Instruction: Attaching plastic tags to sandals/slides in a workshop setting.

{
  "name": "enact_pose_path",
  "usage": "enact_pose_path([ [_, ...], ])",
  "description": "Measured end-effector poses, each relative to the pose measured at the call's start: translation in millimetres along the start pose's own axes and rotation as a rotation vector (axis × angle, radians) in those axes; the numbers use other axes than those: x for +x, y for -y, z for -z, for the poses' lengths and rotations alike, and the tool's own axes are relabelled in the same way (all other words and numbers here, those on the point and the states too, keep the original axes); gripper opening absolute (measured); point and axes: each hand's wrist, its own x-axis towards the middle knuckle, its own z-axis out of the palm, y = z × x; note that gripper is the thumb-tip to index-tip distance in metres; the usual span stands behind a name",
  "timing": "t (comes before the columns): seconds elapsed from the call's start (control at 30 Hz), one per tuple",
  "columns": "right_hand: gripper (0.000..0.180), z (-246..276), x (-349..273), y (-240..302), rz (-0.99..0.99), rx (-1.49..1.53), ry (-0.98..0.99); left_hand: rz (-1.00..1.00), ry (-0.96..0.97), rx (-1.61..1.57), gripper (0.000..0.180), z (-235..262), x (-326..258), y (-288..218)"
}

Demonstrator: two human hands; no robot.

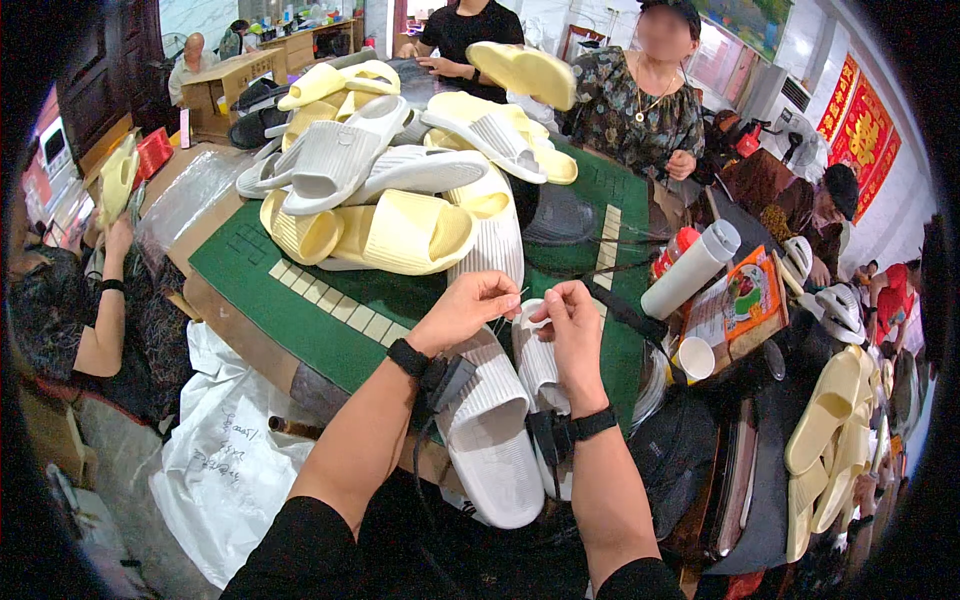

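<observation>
My left hand (478,308) is closed in a pinch over the green mat, and something thin shows at its fingertips, too small to name. Close beside it, my right hand (570,335) also pinches, with whatever is between its fingers hidden. A white ribbed slipper (490,440) lies below my hands, between my forearms. Just under my right fingers is a second white slipper (541,362), partly covered by that hand. Both wrists wear black bands with small dark devices attached. Beyond my hands rises a heap of slippers, with a yellow one (420,232) at its near side and a grey one (345,155) above.
A green mat (235,265) covers the table. At right stand a white bottle (692,268), a red-lidded jar (675,250), a paper cup (694,358) and an orange-printed box (750,300). Cream slippers (828,410) lie farther right. People sit across and at left, some handling yellow slippers.
</observation>
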Motion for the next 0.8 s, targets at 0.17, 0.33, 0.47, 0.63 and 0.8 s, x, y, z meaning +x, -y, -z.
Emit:
enact_pose_path([
  [0.17,0.013,12.6,9.5,-2.3,0.134,0.187,-0.138,-0.044,0.005,-0.021,0.012,8.0,-0.1,-3.9],
  [0.33,0.014,19.6,13.8,25.2,0.297,0.286,-0.263,-0.015,0.007,0.034,0.011,16.0,-3.5,-20.6],
  [0.47,0.014,26.8,11.0,51.4,0.413,0.369,-0.337,-0.079,0.095,0.297,0.018,9.5,-6.7,-46.7],
  [0.63,0.012,38.9,-14.2,93.4,0.474,0.452,-0.318,-0.003,0.248,0.846,0.043,-23.0,-28.3,-79.1],
  [0.8,0.008,50.3,-85.6,163.5,0.774,0.382,-0.450,-0.086,0.213,1.192,0.065,-44.8,-60.8,-39.7],
])
